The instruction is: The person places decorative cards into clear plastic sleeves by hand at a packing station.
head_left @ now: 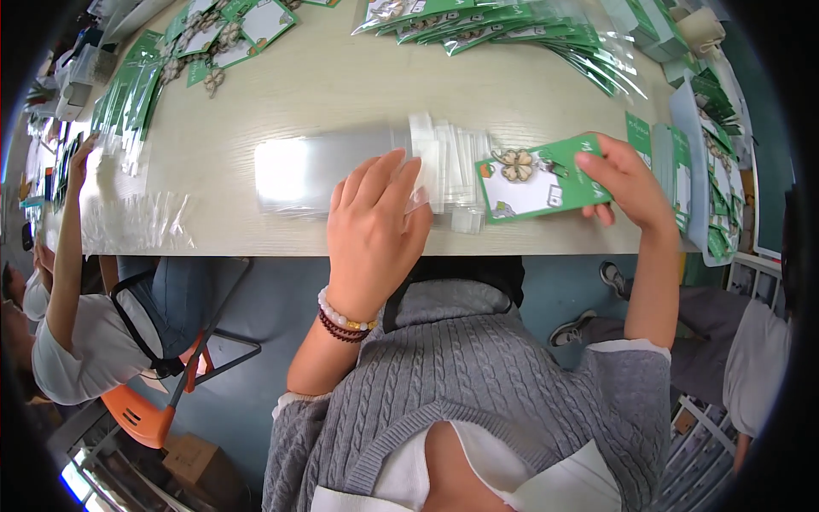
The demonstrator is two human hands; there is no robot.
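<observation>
A green and white backing card (531, 197) with a metal four-leaf-clover charm (515, 165) on it is held at its right end by my right hand (627, 181), thumb on top. My left hand (374, 226) rests over a pile of clear plastic bags (299, 175), its fingers stretched out across them. A bit of clear film shows by the left thumb. The bags' whitish flaps (452, 166) fan out between my left hand and the card. The card's left end is close beside these flaps.
Bagged green cards (503, 26) lie heaped at the far side. Loose cards with charms (230, 38) are at far left. A pale blue bin (693, 162) of cards stands at right, near stacked green cards (671, 162). Another person's arm (68, 230) reaches onto the table at left, near clear bags (136, 220).
</observation>
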